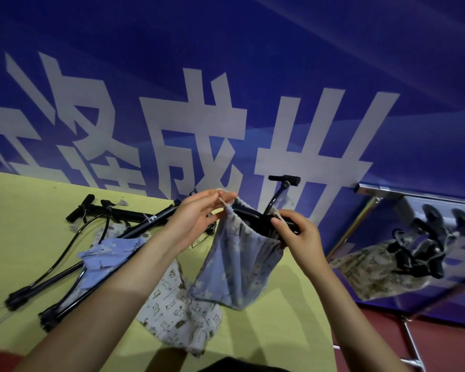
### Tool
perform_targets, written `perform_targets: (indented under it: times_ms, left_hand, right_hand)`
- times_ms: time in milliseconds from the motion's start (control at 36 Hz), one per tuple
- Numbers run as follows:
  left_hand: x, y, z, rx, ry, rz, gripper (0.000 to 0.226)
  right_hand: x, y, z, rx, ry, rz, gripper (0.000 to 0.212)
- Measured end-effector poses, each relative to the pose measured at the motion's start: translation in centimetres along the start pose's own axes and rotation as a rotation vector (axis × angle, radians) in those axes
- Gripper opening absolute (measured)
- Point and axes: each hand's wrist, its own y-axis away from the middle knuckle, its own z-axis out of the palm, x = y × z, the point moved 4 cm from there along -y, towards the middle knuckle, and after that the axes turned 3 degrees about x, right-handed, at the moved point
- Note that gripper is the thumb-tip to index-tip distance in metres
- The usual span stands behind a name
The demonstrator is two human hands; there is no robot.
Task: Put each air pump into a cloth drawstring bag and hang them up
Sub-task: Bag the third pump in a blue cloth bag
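Bag in hand: a blue drawstring bag (236,261) is held up above the yellow table (24,237), its mouth turned up and to the far right, its body hanging down to the near side.
Pump in bag: a black air pump (277,194) stands in the bag, and its T-handle and upper shaft are seen above the mouth; the long axis runs from the bag bottom up and away to the far right.
Left hand: the left hand (196,221) is raised at the left edge of the mouth, and the cord (222,198) is pinched between thumb and fingertips; the other fingers are held nearly straight.
Right hand: the right hand (298,234) is closed around the right edge of the mouth, and the pump's body seems to be gripped there together with the cloth.
Key relation: the cord lies at the left fingers, so the mouth is probably to be drawn shut by a pull to the left against the right hand's hold.
Other pumps: further black pumps (113,226) lie flat on the table at the left.
Other bags: a blue bag (110,253) and a white printed bag (172,296) lie beside them.
Hanging place: at the far right, a filled printed bag (381,267) hangs from a metal rack (371,187).
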Motion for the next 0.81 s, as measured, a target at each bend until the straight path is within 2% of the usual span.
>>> perform_targets:
  times_ms: [83,194,361,472,556,667,806]
  left_hand:
    - [-0.7,-0.1,-0.2,0.002,-0.058,0.001,0.020]
    - [-1.6,-0.1,-0.1,-0.013,-0.307,0.052,0.017]
    - [-2.7,0.6,0.4,-0.086,-0.336,0.001,0.005]
    - [-2.5,1.1,1.0,-0.083,-0.579,0.091,0.014]
    - [-2.1,1.2,1.4,-0.110,-0.681,0.183,0.012]
    - [-2.1,1.2,1.2,-0.100,-0.637,0.197,0.018]
    - [-3.1,1.7,0.5,0.000,-0.478,0.172,0.031]
  right_hand:
    - [0.1,0.3,-0.2,0.007,-0.070,0.029,0.011]
    - [-0.1,0.6,0.1,-0.001,-0.104,0.017,0.014]
    - [-0.5,1.0,0.3,0.009,-0.155,-0.002,0.016]
    - [-0.7,1.2,0.4,-0.020,-0.166,-0.008,0.017]
    - [-1.0,1.2,0.8,-0.057,-0.158,-0.014,0.016]
    - [-1.1,1.0,0.8,-0.063,-0.165,0.009,0.017]
    - [-0.8,1.2,0.9,-0.006,-0.153,0.013,0.012]
